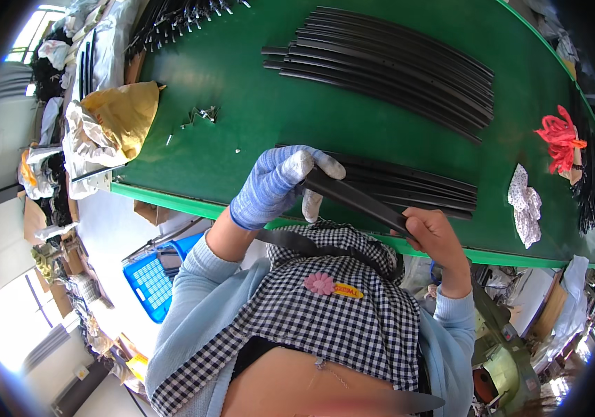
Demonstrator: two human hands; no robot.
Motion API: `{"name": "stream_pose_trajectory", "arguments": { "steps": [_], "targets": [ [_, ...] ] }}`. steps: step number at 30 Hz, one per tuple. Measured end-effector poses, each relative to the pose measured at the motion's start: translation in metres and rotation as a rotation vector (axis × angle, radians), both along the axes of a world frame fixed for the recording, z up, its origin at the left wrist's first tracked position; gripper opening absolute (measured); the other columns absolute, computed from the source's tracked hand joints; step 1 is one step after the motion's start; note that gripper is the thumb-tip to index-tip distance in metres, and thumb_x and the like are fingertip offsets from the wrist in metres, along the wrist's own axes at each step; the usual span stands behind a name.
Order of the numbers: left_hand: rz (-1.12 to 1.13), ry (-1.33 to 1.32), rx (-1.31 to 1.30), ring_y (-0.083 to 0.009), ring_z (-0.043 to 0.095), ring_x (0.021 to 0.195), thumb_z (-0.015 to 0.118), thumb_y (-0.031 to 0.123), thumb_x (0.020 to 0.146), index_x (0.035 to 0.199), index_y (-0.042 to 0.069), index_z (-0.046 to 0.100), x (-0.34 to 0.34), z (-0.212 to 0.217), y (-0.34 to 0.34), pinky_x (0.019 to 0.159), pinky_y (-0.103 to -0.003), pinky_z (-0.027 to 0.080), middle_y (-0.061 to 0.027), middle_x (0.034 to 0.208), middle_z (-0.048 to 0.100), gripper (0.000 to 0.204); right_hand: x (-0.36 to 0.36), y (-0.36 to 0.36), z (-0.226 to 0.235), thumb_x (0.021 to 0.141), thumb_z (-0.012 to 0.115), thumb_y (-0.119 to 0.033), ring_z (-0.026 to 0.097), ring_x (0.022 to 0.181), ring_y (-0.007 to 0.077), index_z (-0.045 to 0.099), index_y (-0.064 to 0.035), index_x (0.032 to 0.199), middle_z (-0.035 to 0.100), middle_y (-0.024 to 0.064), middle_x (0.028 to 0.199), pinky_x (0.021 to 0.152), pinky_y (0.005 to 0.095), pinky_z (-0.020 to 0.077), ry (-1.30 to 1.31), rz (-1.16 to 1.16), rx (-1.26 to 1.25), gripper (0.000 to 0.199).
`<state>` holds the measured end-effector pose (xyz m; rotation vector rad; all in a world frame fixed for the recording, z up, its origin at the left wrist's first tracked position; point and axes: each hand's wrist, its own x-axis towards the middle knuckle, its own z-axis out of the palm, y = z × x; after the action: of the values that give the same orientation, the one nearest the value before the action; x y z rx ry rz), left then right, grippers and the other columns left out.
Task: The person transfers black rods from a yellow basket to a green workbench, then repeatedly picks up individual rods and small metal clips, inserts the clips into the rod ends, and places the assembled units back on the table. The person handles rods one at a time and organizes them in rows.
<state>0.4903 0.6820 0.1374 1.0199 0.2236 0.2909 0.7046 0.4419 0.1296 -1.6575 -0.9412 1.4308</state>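
My left hand (269, 186), in a blue knit glove with whitish fingertips, is closed round one end of a black flat bar (357, 199). At the bar's other end, my bare right hand (436, 238) grips it between thumb and fingers. The bar slants down to the right over the near edge of the green table (242, 90). Just beyond it lies a small stack of similar black bars (426, 187), partly hidden by my left hand and the held bar. Farther back, a larger pile of black bars (395, 69) lies side by side.
Small metal parts (205, 115) lie at the table's left, near a yellow sack (122, 117). Thin black rods (175, 24) are bunched at the far left. On the right are a speckled cloth (524, 207) and a red bundle (559, 139). A blue crate (148, 283) stands below, left.
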Motion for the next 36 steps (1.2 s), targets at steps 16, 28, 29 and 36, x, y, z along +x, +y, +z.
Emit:
{"name": "stream_pose_trajectory", "arguments": {
  "steps": [16,28,29,36],
  "targets": [
    [-0.273,0.081,-0.647,-0.0194,0.053,0.056,0.067,0.027,0.090,0.129,-0.005,0.055,-0.024,-0.029,0.007,0.049,-0.036,0.046,-0.0077,0.078,0.056,0.051,-0.013,-0.005,-0.011,0.102,0.055,-0.044,0.044,0.051,0.0039,0.068,-0.0036,0.097,0.050,-0.0029,0.055,0.048,0.0245,0.0338,0.026,-0.016,-0.159,0.042],
    [0.232,0.388,-0.061,-0.0171,0.067,0.078,0.056,0.030,0.101,0.136,-0.003,0.053,-0.053,-0.057,0.027,0.073,-0.028,0.057,-0.0092,0.105,0.069,0.048,-0.008,0.023,-0.037,0.097,0.061,-0.036,0.058,0.064,0.0218,0.069,-0.0056,0.097,0.065,0.0048,0.079,0.060,0.0323,0.0464,-0.555,-0.076,0.162,0.031],
    [0.308,0.478,0.071,-0.0166,0.066,0.079,0.058,0.028,0.100,0.135,-0.003,0.055,-0.060,-0.073,0.033,0.073,-0.027,0.057,-0.0090,0.106,0.069,0.046,-0.009,0.030,-0.036,0.096,0.062,-0.035,0.059,0.067,0.0245,0.069,-0.0062,0.097,0.066,0.0052,0.083,0.062,0.0337,0.0477,-0.623,-0.079,0.154,0.030],
    [0.783,1.121,1.159,-0.0221,0.067,0.086,0.071,0.024,0.089,0.124,0.011,0.064,-0.106,-0.157,0.110,0.077,-0.037,0.055,-0.0088,0.113,0.065,0.038,-0.020,0.068,-0.097,0.084,0.075,-0.028,0.057,0.074,0.0213,0.076,-0.0148,0.100,0.059,0.0024,0.078,0.063,0.0353,0.0488,-0.916,0.004,0.378,0.021]
  ]
}}
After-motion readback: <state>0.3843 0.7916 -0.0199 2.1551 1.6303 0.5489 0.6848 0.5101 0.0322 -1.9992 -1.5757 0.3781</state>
